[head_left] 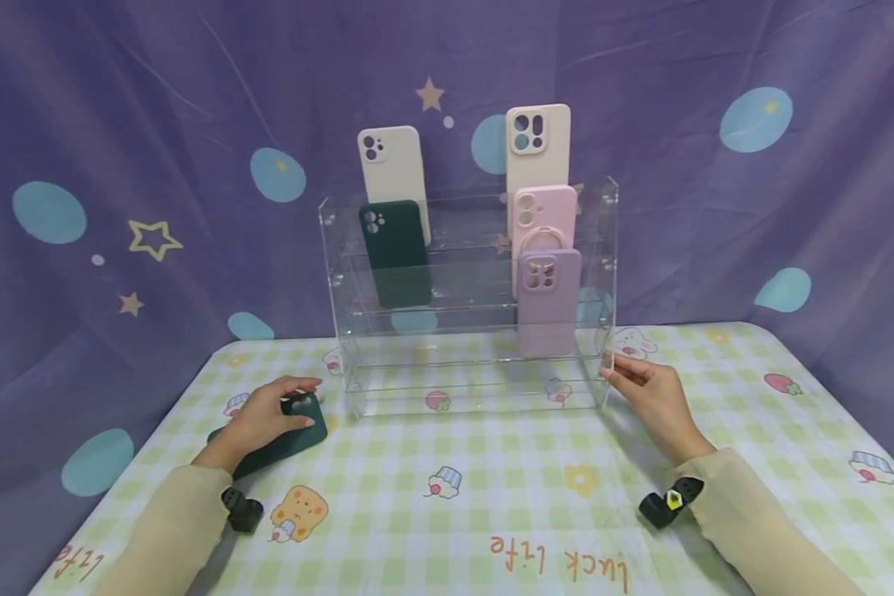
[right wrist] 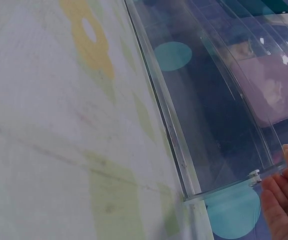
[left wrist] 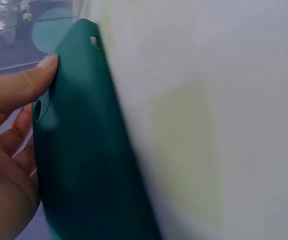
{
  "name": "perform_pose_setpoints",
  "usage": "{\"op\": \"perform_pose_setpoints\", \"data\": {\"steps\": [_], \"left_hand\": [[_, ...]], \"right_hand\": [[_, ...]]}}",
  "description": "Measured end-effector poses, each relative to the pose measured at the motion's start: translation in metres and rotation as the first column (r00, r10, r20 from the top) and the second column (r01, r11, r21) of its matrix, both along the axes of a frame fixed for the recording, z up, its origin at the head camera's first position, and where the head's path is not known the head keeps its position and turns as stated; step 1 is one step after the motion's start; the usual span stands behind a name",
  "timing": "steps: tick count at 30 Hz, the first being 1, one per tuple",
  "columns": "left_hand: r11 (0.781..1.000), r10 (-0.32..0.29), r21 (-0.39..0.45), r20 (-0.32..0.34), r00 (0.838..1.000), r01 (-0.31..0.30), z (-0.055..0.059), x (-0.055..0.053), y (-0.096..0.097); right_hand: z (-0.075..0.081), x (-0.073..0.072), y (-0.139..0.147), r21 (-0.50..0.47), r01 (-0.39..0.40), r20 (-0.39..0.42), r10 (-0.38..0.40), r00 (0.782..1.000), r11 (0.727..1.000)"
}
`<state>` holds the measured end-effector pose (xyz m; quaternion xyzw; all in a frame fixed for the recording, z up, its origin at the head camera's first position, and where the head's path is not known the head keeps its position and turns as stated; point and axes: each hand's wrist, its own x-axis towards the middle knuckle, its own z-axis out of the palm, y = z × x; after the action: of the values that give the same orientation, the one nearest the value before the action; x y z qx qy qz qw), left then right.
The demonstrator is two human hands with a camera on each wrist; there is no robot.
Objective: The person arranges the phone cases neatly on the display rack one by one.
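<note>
My left hand [head_left: 263, 415] pinches a dark green phone case [head_left: 286, 448] near its camera-hole end, low over the left of the table. In the left wrist view, the thumb lies along the case's [left wrist: 83, 150] edge, with the other fingers partly hidden behind it. My right hand [head_left: 659, 401] grips the lower right side panel of a clear acrylic tiered rack [head_left: 334, 285] between thumb and fingers. On the rack's left stand a white phone case [head_left: 396, 172] and, before it, another dark green one [head_left: 401, 261]. On its right are cream [head_left: 555, 165], pink [head_left: 562, 211] and purple [head_left: 550, 321] cases.
A table with a green-and-white checked cloth [head_left: 492, 488] lies under the rack. Behind it hangs a purple curtain [head_left: 194, 99] with blue spots and stars. Small black cameras are worn at the left wrist [head_left: 242, 509] and right wrist [head_left: 669, 502].
</note>
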<state>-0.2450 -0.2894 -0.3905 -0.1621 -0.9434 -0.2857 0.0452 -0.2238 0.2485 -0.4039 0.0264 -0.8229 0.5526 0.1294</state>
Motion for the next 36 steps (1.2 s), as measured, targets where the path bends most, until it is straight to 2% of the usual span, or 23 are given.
{"op": "perform_pose_setpoints", "data": {"steps": [6, 15, 21, 24, 26, 28, 29, 30, 31, 33, 36], "left_hand": [[1.000, 0.026, -0.005, -0.005, 1.000, -0.026, 0.016, 0.005, 0.001], [0.996, 0.052, 0.075, 0.042, 0.998, -0.055, 0.040, 0.017, -0.004], [0.984, 0.042, 0.173, 0.035, 0.999, -0.047, 0.073, 0.029, 0.008], [0.970, 0.047, 0.239, 0.030, 0.998, -0.053, 0.090, 0.033, 0.015], [0.955, 0.070, 0.285, 0.047, 0.996, -0.080, 0.102, 0.035, 0.020], [0.924, 0.089, 0.367, 0.074, 0.993, -0.110, 0.113, 0.037, 0.026], [0.900, 0.098, 0.417, 0.088, 0.991, -0.126, 0.118, 0.037, 0.030], [0.865, 0.098, 0.484, 0.096, 0.991, -0.132, 0.124, 0.038, 0.034], [0.824, 0.099, 0.550, 0.100, 0.990, -0.138, 0.129, 0.038, 0.038], [0.717, 0.085, 0.686, 0.094, 0.992, -0.126, 0.138, 0.037, 0.048], [0.560, 0.071, 0.824, 0.057, 0.996, -0.087, 0.150, 0.035, 0.062]], "right_hand": [[0.001, 0.001, -0.001, 0.014, 0.003, -0.002, -0.003, 1.000, 1.000], [0.002, 0.001, -0.002, 0.024, 0.004, -0.005, -0.003, 1.000, 1.000], [0.002, 0.002, 0.000, 0.024, 0.004, 0.000, -0.004, 1.000, 1.000], [0.003, 0.003, 0.000, 0.023, 0.002, 0.002, -0.003, 1.000, 1.000], [0.003, 0.003, 0.000, 0.024, 0.001, 0.004, -0.001, 1.000, 1.000], [0.002, 0.003, 0.000, 0.026, -0.001, 0.004, 0.001, 1.000, 1.000], [0.002, 0.003, 0.000, 0.026, -0.002, 0.005, 0.002, 1.000, 1.000], [0.002, 0.003, 0.000, 0.026, -0.004, 0.005, 0.003, 1.000, 1.000], [0.002, 0.003, -0.001, 0.026, -0.003, 0.006, 0.003, 1.000, 1.000], [0.002, 0.003, -0.001, 0.028, -0.001, 0.006, 0.001, 1.000, 1.000], [0.002, 0.003, 0.000, 0.023, -0.003, 0.008, 0.002, 1.000, 1.000]]}}
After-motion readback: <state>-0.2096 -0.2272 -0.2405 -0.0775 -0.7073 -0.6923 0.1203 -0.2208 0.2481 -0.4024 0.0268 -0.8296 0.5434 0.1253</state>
